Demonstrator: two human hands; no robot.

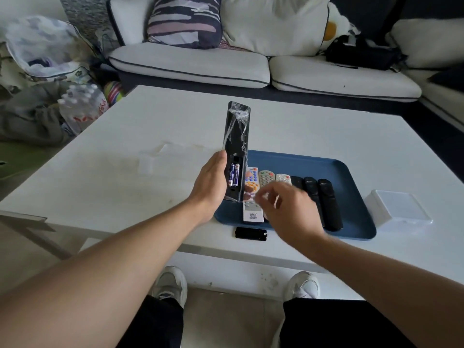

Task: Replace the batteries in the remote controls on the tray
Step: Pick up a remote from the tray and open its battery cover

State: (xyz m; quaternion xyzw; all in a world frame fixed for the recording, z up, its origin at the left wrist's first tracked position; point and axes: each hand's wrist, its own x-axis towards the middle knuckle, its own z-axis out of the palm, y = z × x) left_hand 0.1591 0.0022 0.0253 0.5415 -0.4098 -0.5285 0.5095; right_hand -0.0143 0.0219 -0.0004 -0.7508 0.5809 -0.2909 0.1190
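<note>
We are at a big white table [288, 136] with a couch [251, 69] on the far side. Near us on the table sits a blue tray [351, 172], and on it six remotes lie side by side: three light ones with buttons [266, 178] on the left and three black ones [329, 202] on the right. Just right of the tray is a clear box [396, 209], and a faint clear box [160, 156] sits on the left. Our left hand [213, 182] is wrapped around the low end of a long black remote [236, 146] and holds it up over the left edge of the tray. It has shiny plastic wrap on its top. Its back is open, and we can see two batteries [234, 175] inside. The small black lid [250, 233] lies on the table just near the tray. Our right hand [288, 209] is over the tray and looks blurry, so we cannot tell if its fingers are spread or pinching something. What could go wrong? We think the plastic wrap could make the long remote slip from our grip. It could fall on the other remotes. A battery could pop out and roll off the table. We could put one in the wrong way around. The lid is close to the near edge, so our arm could knock it to the floor.
</note>
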